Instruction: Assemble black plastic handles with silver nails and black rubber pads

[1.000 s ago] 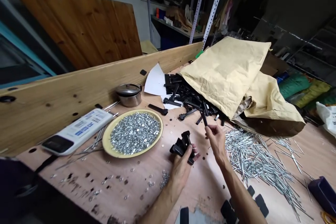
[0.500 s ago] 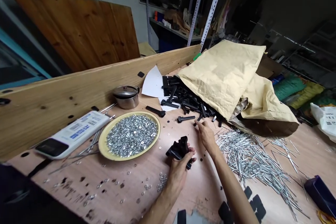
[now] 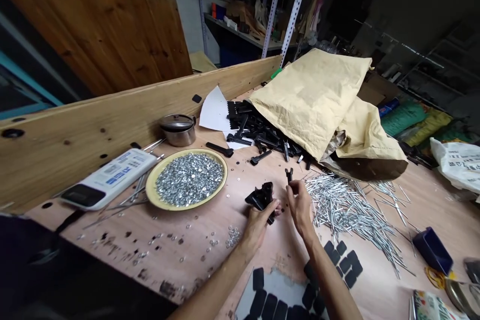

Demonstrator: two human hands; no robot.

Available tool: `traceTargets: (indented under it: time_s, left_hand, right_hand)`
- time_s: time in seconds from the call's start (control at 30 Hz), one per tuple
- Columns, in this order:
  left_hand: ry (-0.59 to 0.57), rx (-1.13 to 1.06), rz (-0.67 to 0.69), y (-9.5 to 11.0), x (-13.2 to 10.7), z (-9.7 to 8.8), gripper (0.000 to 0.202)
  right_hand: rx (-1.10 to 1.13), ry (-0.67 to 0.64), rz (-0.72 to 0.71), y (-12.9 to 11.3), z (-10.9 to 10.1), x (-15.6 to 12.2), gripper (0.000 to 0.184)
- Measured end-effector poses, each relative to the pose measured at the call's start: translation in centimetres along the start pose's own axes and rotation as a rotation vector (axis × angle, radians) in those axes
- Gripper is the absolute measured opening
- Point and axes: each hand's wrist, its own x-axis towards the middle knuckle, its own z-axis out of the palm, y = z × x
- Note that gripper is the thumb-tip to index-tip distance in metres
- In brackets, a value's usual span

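My left hand (image 3: 257, 225) is closed round several black plastic parts (image 3: 260, 197), bunched together above the tabletop. To its right, my right hand (image 3: 300, 205) pinches one black plastic part (image 3: 288, 175), whose forked end points up and away from me. Beyond both hands lies a heap of similar black parts (image 3: 258, 130), partly covered by a large paper sack (image 3: 311, 100). Single black parts lie loose in front of the heap. A pile of thin metal rods (image 3: 348, 210) spreads to the right of my right hand.
A yellow plate (image 3: 150, 192) full of small metal nuts or washers stands left, beside a white device (image 3: 112, 177) and a lidded metal pot (image 3: 178, 130). Black pads (image 3: 270, 305) lie near me. A dark blue tray (image 3: 433, 250) sits right. A wooden board (image 3: 150, 105) edges the table's back.
My right hand has picked up a black part from near the heap and drawn it closer. My left hand still holds its parts. The view has tilted down slightly.
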Motion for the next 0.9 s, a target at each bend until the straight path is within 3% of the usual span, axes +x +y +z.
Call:
traceTargets:
  time_s: [0.1, 0.23, 0.3, 0.37, 0.47, 0.63, 0.77, 0.9]
  left_hand:
    - [-0.103, 0.005, -0.044, 0.0, -1.1, 0.7, 0.039]
    - [-0.164, -0.003, -0.159, 0.5, -3.7, 0.9, 0.038]
    - [-0.143, 0.032, -0.21, 0.8, -5.2, 0.1, 0.037]
    - [-0.109, 0.076, -0.227, 1.0, -6.5, -1.1, 0.035]
    - [-0.044, 0.131, -0.212, 1.0, -7.9, -2.7, 0.035]
    - [-0.024, 0.193, -0.168, 0.2, -9.3, -3.2, 0.033]
    - [-0.077, 0.277, -0.116, -0.4, -9.8, -2.8, 0.029]
    - [-0.107, 0.323, -0.058, -0.4, -9.6, -3.3, 0.03]
  right_hand:
    - [0.225, 0.119, 0.08, -0.5, -1.3, -4.0, 0.029]
    - [0.213, 0.144, -0.016, -1.9, -2.3, -9.2, 0.026]
    - [0.184, 0.106, -0.045, -2.5, -2.8, -11.1, 0.028]
    - [0.199, -0.021, -0.07, -2.6, -3.4, -12.2, 0.031]
    - [0.086, -0.155, 0.005, -1.7, -4.9, -11.6, 0.029]
    - [-0.382, -0.058, 0.364, 1.3, -7.2, -7.7, 0.02]
    - [-0.478, -0.093, 0.457, 2.6, -6.7, -6.0, 0.01]
    - [-0.499, -0.13, 0.495, 2.5, -6.0, -5.9, 0.015]
